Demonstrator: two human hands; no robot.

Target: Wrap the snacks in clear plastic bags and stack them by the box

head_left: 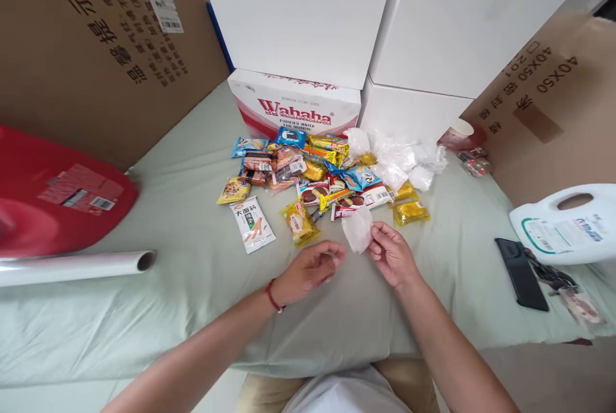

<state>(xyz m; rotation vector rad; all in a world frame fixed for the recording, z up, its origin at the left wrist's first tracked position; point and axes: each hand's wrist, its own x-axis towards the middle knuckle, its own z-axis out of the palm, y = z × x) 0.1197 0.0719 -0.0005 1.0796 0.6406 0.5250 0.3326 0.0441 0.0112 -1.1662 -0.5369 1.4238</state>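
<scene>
My right hand (pixel 392 252) pinches a small clear plastic bag (pixel 359 228) at its lower right edge, just above the pale green sheet (pixel 192 259). My left hand (pixel 310 269) hovers beside it with fingers curled loosely, holding nothing that I can see; a red string circles its wrist. Just beyond both hands lies a pile of wrapped snacks (pixel 317 176). A white snack packet (pixel 252 224) and a yellow one (pixel 299 222) lie nearest the left hand. More crumpled clear bags (pixel 404 160) lie at the pile's right end.
A Wahaha carton (pixel 293 108) and white boxes (pixel 462 22) stand behind the pile. Brown cardboard (pixel 96 47) rises at left and right. A red plastic object (pixel 52 195) and clear film roll (pixel 77 265) lie left. A white jug (pixel 568 224), black phone (pixel 522 272) and paper cup (pixel 457 134) sit right.
</scene>
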